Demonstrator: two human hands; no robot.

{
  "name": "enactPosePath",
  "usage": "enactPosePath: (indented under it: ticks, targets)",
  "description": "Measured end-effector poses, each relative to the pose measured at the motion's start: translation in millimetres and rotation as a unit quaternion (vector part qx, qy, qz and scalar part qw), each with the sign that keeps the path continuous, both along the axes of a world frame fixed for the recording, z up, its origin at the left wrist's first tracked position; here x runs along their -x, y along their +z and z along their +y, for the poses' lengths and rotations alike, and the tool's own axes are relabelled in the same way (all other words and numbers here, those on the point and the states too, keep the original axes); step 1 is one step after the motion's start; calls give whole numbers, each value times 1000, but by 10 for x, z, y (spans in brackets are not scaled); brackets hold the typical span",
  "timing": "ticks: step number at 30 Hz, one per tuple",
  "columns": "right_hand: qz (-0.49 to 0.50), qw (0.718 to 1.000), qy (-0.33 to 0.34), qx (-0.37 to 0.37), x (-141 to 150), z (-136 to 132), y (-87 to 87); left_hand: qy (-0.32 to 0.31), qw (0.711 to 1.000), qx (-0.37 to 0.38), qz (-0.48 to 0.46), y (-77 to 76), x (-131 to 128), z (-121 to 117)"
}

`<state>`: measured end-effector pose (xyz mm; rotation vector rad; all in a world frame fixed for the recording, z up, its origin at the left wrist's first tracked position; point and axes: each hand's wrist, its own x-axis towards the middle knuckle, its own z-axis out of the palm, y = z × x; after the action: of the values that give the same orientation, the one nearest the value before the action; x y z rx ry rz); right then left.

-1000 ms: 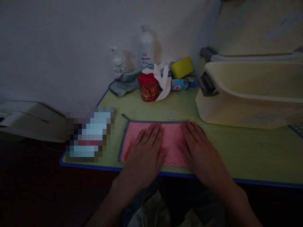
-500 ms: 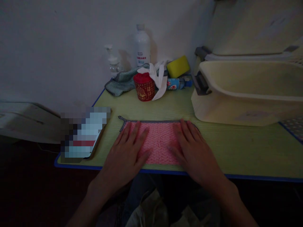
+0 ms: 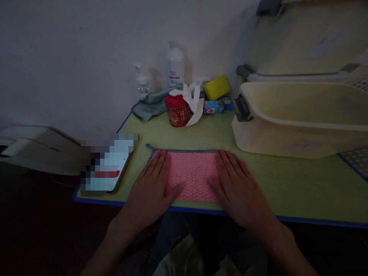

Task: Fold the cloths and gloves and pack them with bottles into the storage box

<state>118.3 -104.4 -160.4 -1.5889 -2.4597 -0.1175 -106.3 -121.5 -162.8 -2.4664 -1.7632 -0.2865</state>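
Note:
A pink textured cloth [image 3: 192, 174] with a black-and-white checked edge lies flat near the front of the table. A small hanging loop sticks out at its far left corner. My left hand [image 3: 151, 184] rests palm down on the cloth's left side, fingers stretched forward and thumb pointing inward. On the right side, my right hand [image 3: 240, 186] lies flat in the same way, with its fingertips at the checked far edge. Both hands are open and cover the cloth's side edges. Between them the pink middle shows.
Left of the cloth lies a phone [image 3: 110, 165], partly pixelated. Behind stand a red tissue holder [image 3: 176, 111], grey-blue cloth [image 3: 152, 105], white bottle [image 3: 176, 67], pump bottle [image 3: 142, 80], yellow sponge [image 3: 217, 87] and blue-labelled bottle [image 3: 213, 107]. A cream bin [image 3: 276, 138] with raised lid stands right.
The fingers of my left hand have drawn closer together and shifted slightly left on the cloth. My right hand's fingers are also closer together. The camera view has tilted up a little.

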Motion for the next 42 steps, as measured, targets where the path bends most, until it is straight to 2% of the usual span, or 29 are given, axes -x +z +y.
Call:
enactPosePath:
  ticks: [6,10,14,16,19,22,26,31,36,42]
  targets:
    - [2,999,-7,32,-166,-35,6,-1,1000,18,2,14,37,-12]
    - [54,997,6,46,-168,-32,78,5,1000,26,4,73,12,-12]
    - [207,978,7,18,50,-61,219,2,1000,-4,-12,253,-280,-2]
    - [277,960,8,21,199,-72,238,-28,999,-6,-40,312,-501,18]
    - [319,946,8,56,358,-53,159,-81,995,19,-60,266,-761,70]
    - [279,958,11,72,405,-12,55,-96,994,31,-48,118,-836,110]
    - [166,983,24,78,393,4,40,-75,997,20,-25,6,-749,90]
    - [63,996,17,56,320,-11,74,-33,999,33,-11,36,-544,41]
    - [35,999,32,14,158,-3,17,8,1000,27,1,34,-239,33]
    - [22,999,19,-16,15,-2,-30,19,1000,2,-3,-32,47,-3]
